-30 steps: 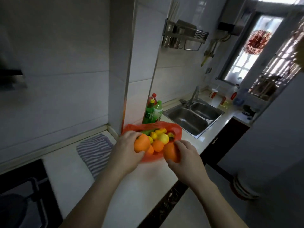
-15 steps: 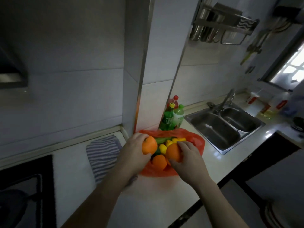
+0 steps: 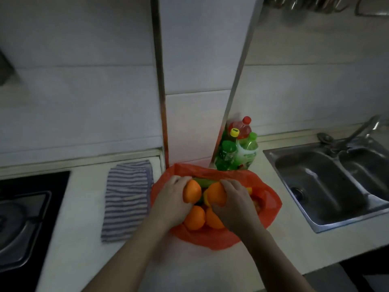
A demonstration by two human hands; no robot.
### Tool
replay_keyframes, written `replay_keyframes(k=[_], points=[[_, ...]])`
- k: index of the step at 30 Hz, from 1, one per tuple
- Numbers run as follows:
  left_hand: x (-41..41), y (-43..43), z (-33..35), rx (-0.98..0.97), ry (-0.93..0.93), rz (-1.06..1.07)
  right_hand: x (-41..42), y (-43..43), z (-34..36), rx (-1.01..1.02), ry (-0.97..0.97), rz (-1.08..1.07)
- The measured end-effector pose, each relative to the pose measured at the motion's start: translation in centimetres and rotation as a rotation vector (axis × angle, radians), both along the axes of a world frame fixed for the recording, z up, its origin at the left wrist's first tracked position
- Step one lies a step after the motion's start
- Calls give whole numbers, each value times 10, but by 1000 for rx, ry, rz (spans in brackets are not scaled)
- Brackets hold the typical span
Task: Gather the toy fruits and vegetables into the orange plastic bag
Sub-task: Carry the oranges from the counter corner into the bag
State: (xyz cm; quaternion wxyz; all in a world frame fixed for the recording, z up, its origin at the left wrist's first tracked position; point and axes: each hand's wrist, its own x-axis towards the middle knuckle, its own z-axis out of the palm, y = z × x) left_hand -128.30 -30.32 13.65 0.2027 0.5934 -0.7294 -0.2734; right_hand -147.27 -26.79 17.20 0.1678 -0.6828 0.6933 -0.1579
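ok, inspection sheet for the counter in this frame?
Surface: pale countertop, bag lying on it.
Job's things: orange plastic bag open; two loose orange fruits and a green toy vegetable inside.
Clutter: striped cloth left of the bag; bottles behind it.
Hands: left hand grips left orange fruit; right hand grips right orange fruit; both over the bag.
Cables: nothing seen.
Surroundings: sink at right, stove at left, tiled wall behind.

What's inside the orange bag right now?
Two oranges lie in the orange bag, with a green piece and a yellow piece behind. The left hand and right hand each hold another orange over it, covering whatever lies beneath.
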Motion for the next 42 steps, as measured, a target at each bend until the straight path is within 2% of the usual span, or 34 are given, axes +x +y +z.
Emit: replay_keyframes(k=[13,23,30,36,42], points=[[10,4,-57,128,-21,127,15,-29,-51,170,-28,123],[41,6,-79,152,-151,115,57,-34,-67,177,-47,172],[54,10,-83,152,-168,125,81,-28,-83,189,-74,203],[60,12,-92,184,-198,122,88,-25,-98,203,-51,194],[64,12,-98,207,-234,122,93,-29,-107,216,60,236]])
